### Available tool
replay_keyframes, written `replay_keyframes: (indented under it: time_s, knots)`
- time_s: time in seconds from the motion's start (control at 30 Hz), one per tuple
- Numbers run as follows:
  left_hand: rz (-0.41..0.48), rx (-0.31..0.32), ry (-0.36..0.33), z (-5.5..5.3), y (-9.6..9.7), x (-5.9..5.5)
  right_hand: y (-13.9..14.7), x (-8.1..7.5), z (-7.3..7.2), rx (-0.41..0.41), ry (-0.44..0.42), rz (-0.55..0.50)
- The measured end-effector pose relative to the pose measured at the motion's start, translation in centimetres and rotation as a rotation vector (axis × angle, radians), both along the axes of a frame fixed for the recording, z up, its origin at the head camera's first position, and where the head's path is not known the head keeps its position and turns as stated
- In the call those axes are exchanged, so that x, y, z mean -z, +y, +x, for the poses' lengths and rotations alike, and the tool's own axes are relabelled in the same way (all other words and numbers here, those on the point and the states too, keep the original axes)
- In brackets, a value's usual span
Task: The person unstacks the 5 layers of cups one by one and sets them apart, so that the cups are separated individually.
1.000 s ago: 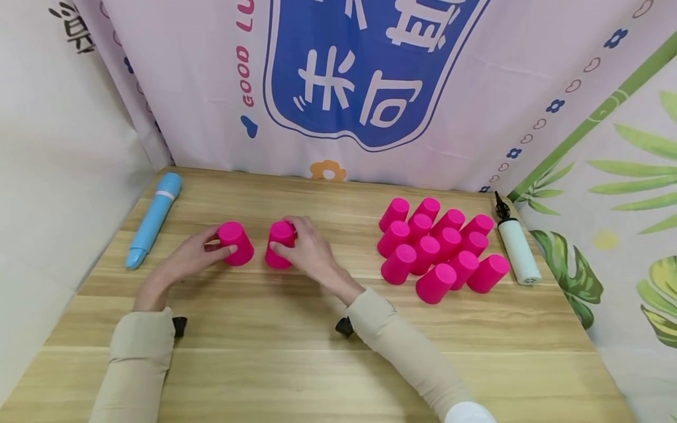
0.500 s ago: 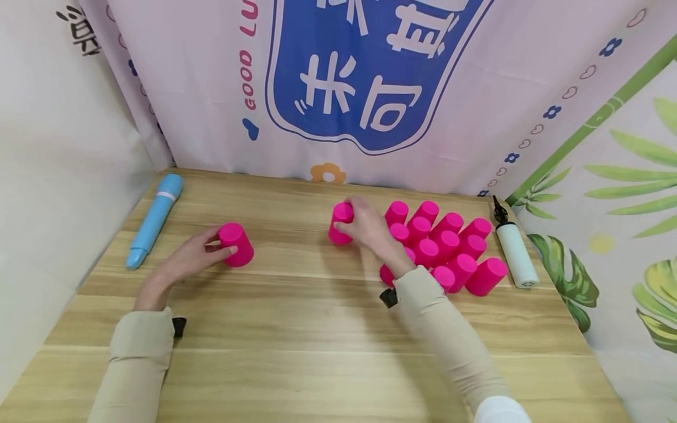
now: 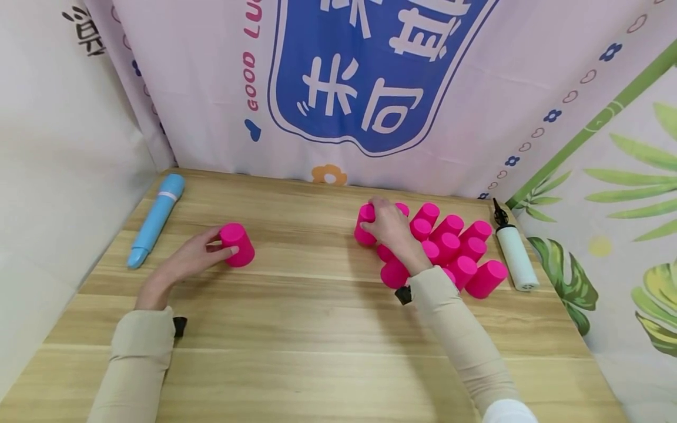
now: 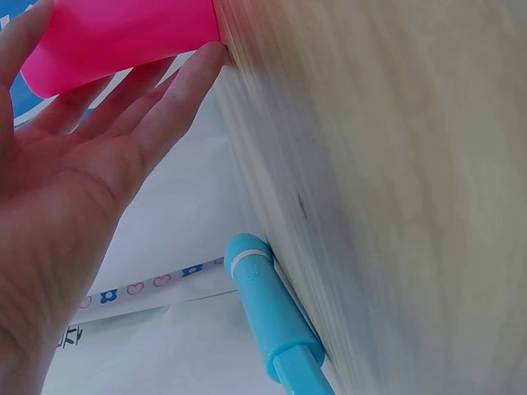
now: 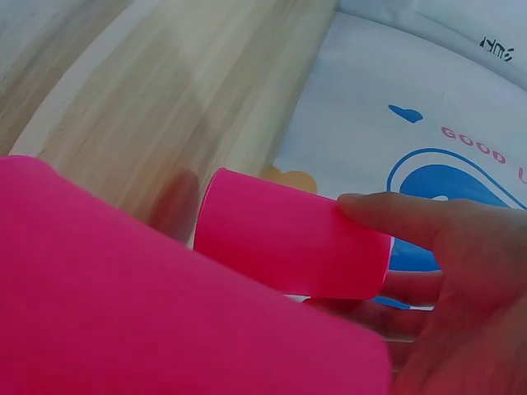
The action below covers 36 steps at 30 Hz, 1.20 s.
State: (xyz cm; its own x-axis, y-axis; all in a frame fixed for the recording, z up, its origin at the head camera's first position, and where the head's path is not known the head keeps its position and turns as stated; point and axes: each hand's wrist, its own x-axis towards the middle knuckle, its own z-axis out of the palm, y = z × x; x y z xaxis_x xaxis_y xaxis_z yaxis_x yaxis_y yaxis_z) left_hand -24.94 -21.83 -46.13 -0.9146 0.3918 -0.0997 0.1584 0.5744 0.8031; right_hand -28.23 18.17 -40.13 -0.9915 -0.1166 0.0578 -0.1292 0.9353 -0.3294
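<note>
My left hand point(image 3: 191, 257) holds a pink cup point(image 3: 239, 248), upside down on the wooden table. The left wrist view shows its fingers point(image 4: 177, 103) along one side of that cup point(image 4: 132, 37) and the thumb on the other. Farther right, my right hand point(image 3: 394, 229) grips a second pink cup point(image 3: 364, 230) at the left edge of a group of inverted pink cups point(image 3: 446, 245). In the right wrist view, the thumb lies along this cup point(image 5: 284, 239), and another pink cup point(image 5: 165, 304) fills the foreground. Whether the gripped right cup touches the table is unclear. My right forearm hides part of the group.
A light blue pump point(image 3: 155, 220) lies along the table's left edge. Near the right edge lies a pale pump point(image 3: 517, 255) with a black nozzle. A printed cloth point(image 3: 211, 117) hangs behind the table point(image 3: 296, 352), with more cloth at both sides.
My right hand has carried its pink cup from beside the left cup rightward to the group of cups. My left hand and its cup have stayed in place.
</note>
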Motion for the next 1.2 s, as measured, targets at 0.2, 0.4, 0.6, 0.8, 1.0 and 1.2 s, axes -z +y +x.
replay_keyframes:
  time_s: [0.2,0.4,0.6,0.8,1.0,1.2]
  knots:
    - [0.005,0.004,0.005,-0.1,-0.1,0.3,0.2,0.4,-0.1,-0.001,-0.004,0.025]
    - [0.012,0.006,0.001,0.0,0.0,0.4,0.4,0.7,-0.3,0.008,-0.011,0.043]
    - [0.011,0.008,0.003,0.0,0.0,0.3,0.7,0.9,-0.4,0.025,-0.017,0.054]
    - [0.000,0.000,0.001,0.1,0.1,0.1,0.9,1.1,-0.6,0.034,-0.013,0.067]
    - [-0.005,-0.005,0.006,0.2,0.0,0.1,1.0,1.2,-0.6,0.042,-0.007,0.093]
    - [0.000,-0.004,0.013,0.2,0.0,0.1,1.0,1.2,-0.6,0.042,0.003,0.105]
